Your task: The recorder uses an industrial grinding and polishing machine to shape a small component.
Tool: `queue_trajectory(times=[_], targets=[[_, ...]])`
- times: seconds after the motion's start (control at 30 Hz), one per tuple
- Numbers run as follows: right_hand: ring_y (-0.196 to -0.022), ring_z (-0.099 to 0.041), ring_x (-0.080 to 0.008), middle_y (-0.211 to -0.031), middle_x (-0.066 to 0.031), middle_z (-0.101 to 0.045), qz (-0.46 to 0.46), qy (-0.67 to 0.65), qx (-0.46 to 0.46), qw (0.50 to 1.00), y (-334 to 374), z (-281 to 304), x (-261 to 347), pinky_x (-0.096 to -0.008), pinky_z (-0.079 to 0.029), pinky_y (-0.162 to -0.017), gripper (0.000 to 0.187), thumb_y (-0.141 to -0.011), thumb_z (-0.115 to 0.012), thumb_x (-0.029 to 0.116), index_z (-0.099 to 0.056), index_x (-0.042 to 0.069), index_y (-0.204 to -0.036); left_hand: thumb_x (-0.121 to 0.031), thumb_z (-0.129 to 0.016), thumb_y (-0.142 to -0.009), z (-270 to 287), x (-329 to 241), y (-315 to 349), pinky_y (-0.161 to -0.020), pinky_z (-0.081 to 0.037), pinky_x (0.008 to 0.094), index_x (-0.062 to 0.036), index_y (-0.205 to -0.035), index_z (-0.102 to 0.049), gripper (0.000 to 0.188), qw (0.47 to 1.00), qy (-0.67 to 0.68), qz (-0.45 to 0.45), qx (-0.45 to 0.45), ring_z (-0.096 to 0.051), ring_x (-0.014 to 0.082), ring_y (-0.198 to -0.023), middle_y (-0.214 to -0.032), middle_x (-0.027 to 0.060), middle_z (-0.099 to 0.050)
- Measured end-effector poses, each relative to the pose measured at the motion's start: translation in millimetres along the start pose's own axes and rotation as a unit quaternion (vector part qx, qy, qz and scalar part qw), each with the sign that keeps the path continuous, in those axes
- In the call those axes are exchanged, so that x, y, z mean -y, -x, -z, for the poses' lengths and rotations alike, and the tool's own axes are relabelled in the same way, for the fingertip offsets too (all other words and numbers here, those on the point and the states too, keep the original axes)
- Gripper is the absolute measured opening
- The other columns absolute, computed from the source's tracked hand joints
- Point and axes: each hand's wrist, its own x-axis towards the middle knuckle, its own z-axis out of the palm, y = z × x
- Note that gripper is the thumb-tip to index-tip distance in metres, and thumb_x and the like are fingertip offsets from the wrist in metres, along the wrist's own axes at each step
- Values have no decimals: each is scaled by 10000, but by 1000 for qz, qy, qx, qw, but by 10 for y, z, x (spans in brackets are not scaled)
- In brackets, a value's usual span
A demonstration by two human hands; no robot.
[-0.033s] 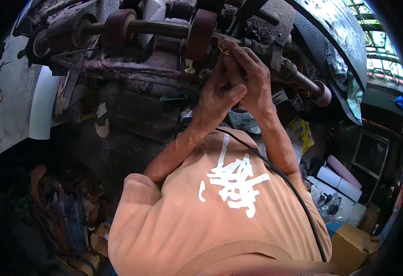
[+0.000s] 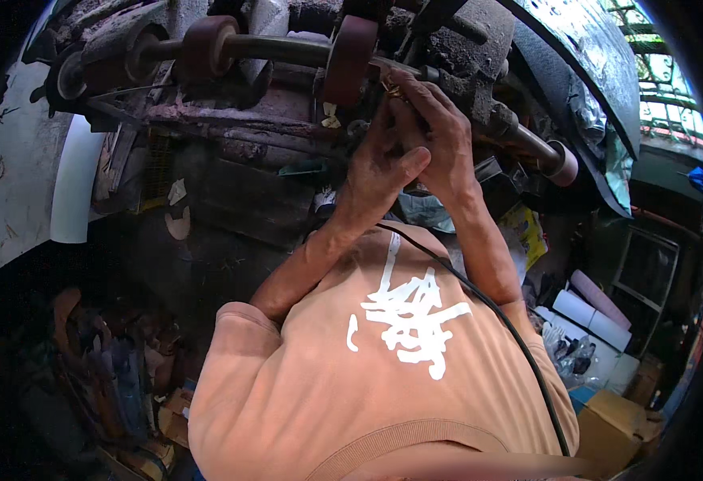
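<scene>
Both my hands are raised together at the reddish-brown wheel (image 2: pixel 353 60) on the machine's metal shaft (image 2: pixel 279 50). My right hand (image 2: pixel 443 132) is closed, with its fingers reaching up to a small item with a shiny gold-coloured part (image 2: pixel 394 90). My left hand (image 2: pixel 371 164) is closed against the right one from below, its thumb lying across the palm side. Most of the item is hidden by the fingers, so its kind cannot be made out. The item's top end is close to the wheel's right side; whether they touch cannot be seen.
A second reddish wheel (image 2: pixel 207 46) sits farther left on the shaft, and a pale roller (image 2: pixel 561 163) at its right end. Dusty machine housing (image 2: pixel 463 72) rises behind my hands. A black cable (image 2: pixel 496 309) crosses my shirt. A cardboard box (image 2: pixel 612 425) stands at lower right.
</scene>
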Motion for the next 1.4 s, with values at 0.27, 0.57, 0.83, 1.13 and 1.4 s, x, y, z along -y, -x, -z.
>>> queue_trajectory(times=[0.27, 0.57, 0.83, 1.13, 1.4], targets=[[-1007, -662, -348, -1181, -195, -623, 2, -9, -1, 1000, 10, 7, -50, -401, -547, -856, 417, -899, -630, 97, -589, 25, -1307, -541, -675, -869, -10, -17, 28, -1165, -264, 392, 25, -1528, -198, 991, 999, -40, 36, -2, -325, 309, -1408, -1526, 230, -309], [-1006, -656, -351, -1181, -186, -624, 11, -3, 4, 1000, -10, -7, -53, -399, -545, -865, 423, -891, -633, 89, -592, 45, -1310, -456, -727, -862, -18, 43, 13, -1105, -382, 372, 19, -1537, -136, 1016, 1000, 1, 8, -22, -449, 325, -1339, -1463, 277, -394], [-1041, -654, -350, -1199, -188, -625, 30, 1, -1, 1000, -7, -12, -73, -399, -544, -877, 409, -897, -637, 90, -595, 43, -1302, -420, -727, -870, -11, 29, 10, -1111, -368, 374, 12, -1541, -143, 989, 1000, 2, 16, -19, -421, 306, -1360, -1491, 255, -361], [-1043, -654, -346, -1196, -192, -627, 26, -6, -6, 1000, -4, -20, -66, -391, -544, -878, 391, -889, -639, 84, -614, 35, -1276, -443, -684, -880, -27, 6, 36, -1162, -273, 404, 21, -1512, -233, 904, 999, 0, 41, -21, -333, 313, -1397, -1501, 216, -334], [-1064, -648, -348, -1211, -189, -622, 35, 2, -3, 999, -16, -16, -74, -394, -545, -882, 440, -863, -672, 87, -602, 56, -1296, -385, -731, -874, -41, 38, 14, -1111, -359, 363, 11, -1541, -161, 962, 998, 50, 12, -23, -413, 276, -1357, -1494, 218, -364]])
